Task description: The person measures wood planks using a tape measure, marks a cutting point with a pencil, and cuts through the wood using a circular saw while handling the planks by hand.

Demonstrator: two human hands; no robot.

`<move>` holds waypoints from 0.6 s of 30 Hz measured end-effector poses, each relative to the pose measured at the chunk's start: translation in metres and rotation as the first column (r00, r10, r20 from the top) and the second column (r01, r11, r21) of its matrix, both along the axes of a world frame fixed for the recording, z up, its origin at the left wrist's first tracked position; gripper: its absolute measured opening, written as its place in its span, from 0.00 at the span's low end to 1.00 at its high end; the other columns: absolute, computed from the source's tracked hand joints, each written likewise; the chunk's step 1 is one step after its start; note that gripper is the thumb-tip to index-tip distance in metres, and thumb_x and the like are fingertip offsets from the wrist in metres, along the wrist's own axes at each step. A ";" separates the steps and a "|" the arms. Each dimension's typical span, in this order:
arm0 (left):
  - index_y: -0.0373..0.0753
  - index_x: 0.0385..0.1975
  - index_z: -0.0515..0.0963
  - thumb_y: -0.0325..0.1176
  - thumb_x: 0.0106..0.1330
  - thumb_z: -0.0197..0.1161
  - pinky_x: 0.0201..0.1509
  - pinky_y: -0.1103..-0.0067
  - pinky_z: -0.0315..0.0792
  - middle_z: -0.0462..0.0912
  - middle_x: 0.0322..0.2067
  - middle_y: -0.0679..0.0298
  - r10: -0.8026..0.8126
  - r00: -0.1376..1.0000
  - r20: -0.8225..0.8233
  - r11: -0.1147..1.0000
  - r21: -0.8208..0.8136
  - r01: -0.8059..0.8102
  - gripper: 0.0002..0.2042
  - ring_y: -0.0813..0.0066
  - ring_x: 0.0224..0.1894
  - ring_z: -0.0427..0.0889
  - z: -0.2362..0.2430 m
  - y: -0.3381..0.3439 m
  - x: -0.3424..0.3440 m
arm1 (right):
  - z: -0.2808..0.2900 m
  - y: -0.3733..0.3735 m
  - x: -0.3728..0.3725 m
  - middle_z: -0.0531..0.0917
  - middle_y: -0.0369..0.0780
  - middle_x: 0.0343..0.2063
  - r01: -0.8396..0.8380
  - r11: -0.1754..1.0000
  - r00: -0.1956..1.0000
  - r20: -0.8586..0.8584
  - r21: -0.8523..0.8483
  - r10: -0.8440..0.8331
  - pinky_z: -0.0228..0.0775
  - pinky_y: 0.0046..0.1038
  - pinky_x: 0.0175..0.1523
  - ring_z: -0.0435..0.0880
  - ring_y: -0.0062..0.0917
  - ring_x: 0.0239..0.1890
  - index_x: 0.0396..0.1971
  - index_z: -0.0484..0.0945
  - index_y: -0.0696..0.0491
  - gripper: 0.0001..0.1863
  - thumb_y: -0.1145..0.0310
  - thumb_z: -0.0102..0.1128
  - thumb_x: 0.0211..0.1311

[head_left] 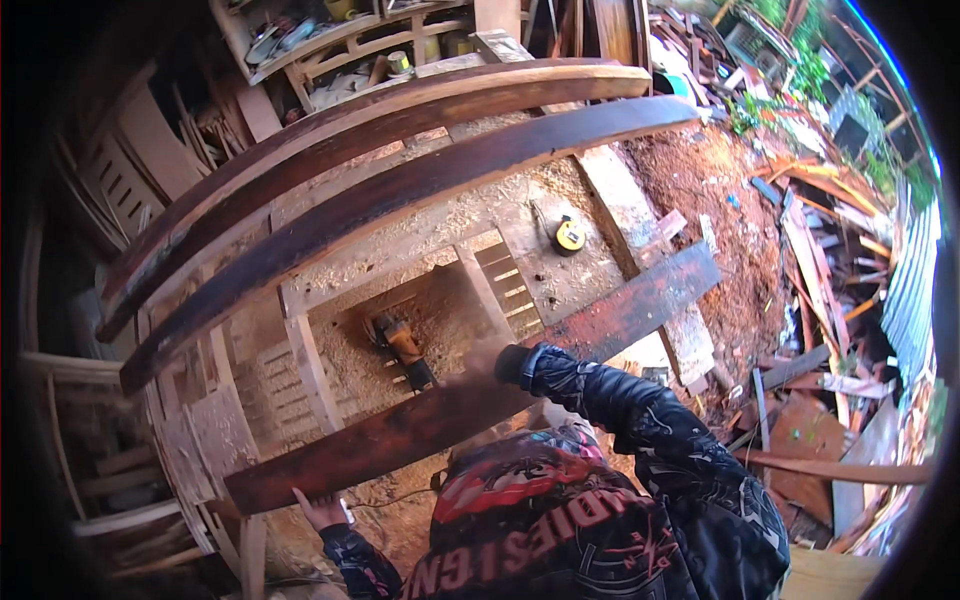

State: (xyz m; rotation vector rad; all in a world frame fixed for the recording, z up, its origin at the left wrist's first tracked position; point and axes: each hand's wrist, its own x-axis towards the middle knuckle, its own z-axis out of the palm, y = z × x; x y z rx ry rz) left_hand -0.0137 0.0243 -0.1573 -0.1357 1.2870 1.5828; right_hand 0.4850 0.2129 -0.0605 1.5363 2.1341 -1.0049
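Near plank, head view: a long, dark reddish-brown plank [440, 412] lies aslant across the near side of the wooden bench [520, 212]; it serves as the reference for all places below.
Left hand: the left hand [322, 510] is at the near edge of the plank, close to its left end, fingertips touching the wood; how far this grip is closed cannot be told.
Right hand: the right hand [482, 362] is at the far edge of the plank, about midway along it, below a dark cuff; blur hides the fingers, so neither the opening of this grip nor anything in it can be told.
Power tool: an orange-and-black power tool [403, 342] lies just beyond the plank, left of the right hand, its dark end pointing toward the plank's far edge.
Tape measure: a yellow-and-black tape measure [569, 236] rests well beyond the plank, toward its right half.
Dark beams: a nearer beam [420, 180] and a farther beam [410, 112] span the bench beyond the plank.
Wood shavings: pale shavings [560, 183] are scattered between the plank and the nearer beam.
Scrap wood: a heap of broken boards [815, 245] lies on the ground past the plank's right end.
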 end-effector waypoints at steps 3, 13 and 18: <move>0.38 0.52 0.75 0.56 0.61 0.66 0.57 0.62 0.73 0.79 0.48 0.63 0.065 0.997 -0.033 0.996 -0.052 -0.067 0.28 0.64 0.51 0.77 0.037 0.000 0.020 | 0.006 -0.002 0.009 0.84 0.50 0.33 0.029 1.000 0.993 -0.111 -0.006 -0.029 0.73 0.44 0.47 0.84 0.47 0.39 0.32 0.85 0.57 0.42 0.27 0.44 0.59; 0.35 0.57 0.67 0.55 0.53 0.71 0.63 0.62 0.66 0.70 0.53 0.56 -0.139 0.980 -0.145 0.948 -0.305 0.089 0.38 0.59 0.56 0.70 0.133 0.086 0.105 | 0.008 0.069 0.087 0.79 0.57 0.50 -0.141 0.973 0.990 -0.024 -0.183 0.139 0.67 0.40 0.61 0.78 0.47 0.55 0.47 0.81 0.60 0.55 0.20 0.27 0.58; 0.38 0.55 0.70 0.54 0.56 0.70 0.61 0.61 0.68 0.72 0.53 0.58 -0.154 0.985 -0.076 0.979 -0.143 0.142 0.33 0.61 0.56 0.71 0.097 0.086 0.122 | 0.019 0.069 0.126 0.83 0.55 0.29 -0.241 0.957 0.970 -0.031 -0.161 0.239 0.74 0.43 0.46 0.84 0.46 0.39 0.36 0.83 0.62 0.57 0.16 0.33 0.51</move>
